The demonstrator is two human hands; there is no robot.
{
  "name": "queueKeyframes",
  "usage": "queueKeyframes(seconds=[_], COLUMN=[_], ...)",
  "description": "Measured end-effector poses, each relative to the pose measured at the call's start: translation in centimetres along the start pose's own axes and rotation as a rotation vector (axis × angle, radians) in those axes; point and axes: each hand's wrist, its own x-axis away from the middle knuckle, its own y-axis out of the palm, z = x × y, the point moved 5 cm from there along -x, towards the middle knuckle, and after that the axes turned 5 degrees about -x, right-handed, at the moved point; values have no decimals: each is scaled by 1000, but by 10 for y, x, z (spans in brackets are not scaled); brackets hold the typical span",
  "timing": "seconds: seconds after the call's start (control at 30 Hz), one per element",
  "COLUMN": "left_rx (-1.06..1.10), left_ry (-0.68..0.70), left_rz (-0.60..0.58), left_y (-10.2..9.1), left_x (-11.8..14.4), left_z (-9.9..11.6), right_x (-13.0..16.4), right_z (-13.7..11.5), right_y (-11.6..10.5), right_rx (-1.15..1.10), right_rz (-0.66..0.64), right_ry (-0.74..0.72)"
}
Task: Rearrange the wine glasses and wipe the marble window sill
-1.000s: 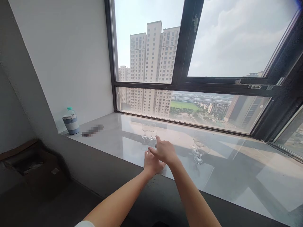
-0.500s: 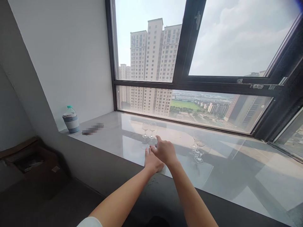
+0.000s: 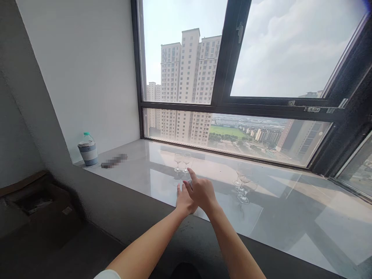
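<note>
The sill (image 3: 215, 164) gives passage between paired glasses (image 3: 186, 158) and clustered glasses (image 3: 241, 190) blocking either side.

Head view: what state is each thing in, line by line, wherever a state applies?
Left hand: partly hidden by the other hand; grip unclear.
Right hand: index finger extended; grip unclear.
Glass pair: upright, apparently empty.
Glass cluster: upright, apparently empty.
Bottle: capped.
Cup: upright.
Box: appears open-topped.
Window sash: cannot tell if fully shut.

Right hand (image 3: 204, 191) (nearer) partly hides left hand (image 3: 183, 200).
</note>
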Motion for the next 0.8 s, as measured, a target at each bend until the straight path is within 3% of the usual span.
queueKeyframes(seconds=[0.2, 0.47, 0.63, 0.8], left_rx=[11, -62, -92, -75], left_ry=[36, 53, 33, 36], left_rz=[-18, -13, -30, -19], left_y=[5, 14, 16, 18], left_x=[-2, -4, -4, -3], left_z=[-2, -6, -8, -9], right_x=[4, 11, 16, 16], right_z=[-1, 1, -4, -11], right_y=[2, 5, 3, 3], right_rx=[-16, -105, -154, -158], right_rz=[113, 333, 465, 432], right_ry=[-52, 16, -65, -115])
